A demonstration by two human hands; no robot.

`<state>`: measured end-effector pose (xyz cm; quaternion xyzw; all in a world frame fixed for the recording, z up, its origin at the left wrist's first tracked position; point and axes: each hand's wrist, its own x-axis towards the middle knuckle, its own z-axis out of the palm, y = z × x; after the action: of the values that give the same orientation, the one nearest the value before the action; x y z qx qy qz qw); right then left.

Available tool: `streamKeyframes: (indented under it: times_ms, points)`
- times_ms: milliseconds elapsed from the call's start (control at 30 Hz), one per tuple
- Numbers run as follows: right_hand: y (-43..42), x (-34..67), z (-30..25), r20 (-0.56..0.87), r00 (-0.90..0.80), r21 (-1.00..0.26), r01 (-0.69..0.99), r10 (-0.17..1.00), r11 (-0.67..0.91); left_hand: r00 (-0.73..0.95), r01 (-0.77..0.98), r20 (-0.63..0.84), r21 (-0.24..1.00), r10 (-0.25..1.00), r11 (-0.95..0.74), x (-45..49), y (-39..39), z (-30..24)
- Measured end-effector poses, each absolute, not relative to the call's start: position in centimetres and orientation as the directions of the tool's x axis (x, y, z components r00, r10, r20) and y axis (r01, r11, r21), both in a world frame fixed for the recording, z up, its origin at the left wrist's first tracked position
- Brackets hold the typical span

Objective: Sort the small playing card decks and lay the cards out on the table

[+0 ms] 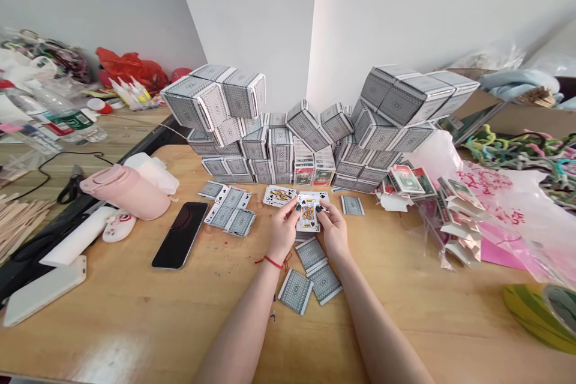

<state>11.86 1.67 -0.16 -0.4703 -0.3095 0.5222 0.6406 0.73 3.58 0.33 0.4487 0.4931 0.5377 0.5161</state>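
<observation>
Both hands meet over the middle of the wooden table [405, 264]. My left hand [282, 229] and my right hand [333, 229] pinch the two sides of a small stack of playing cards [308, 213], a king face up on top. A red string is tied round my left wrist. Face-down cards [311, 275] lie in a loose row just below my hands. More cards [230, 211] are spread to the left, and one face-up card [279, 195] lies beyond my left hand.
Grey card boxes [252, 126] are stacked along the wall behind. A black phone [180, 234], a pink bottle [128, 191] and white cases lie at left. Opened card packs [454, 216] and a pink plastic bag [517, 216] sit at right.
</observation>
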Motion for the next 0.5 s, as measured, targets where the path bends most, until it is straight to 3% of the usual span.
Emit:
streamKeyframes:
  times_ms: [500]
  points:
    - [1.56, 11.74, -0.40, -0.074, 0.155, -0.917, -0.398, 0.985, -0.006, 0.027, -0.140, 0.005, 0.990, 1.000, -0.001, 0.78, 3.39, 0.60]
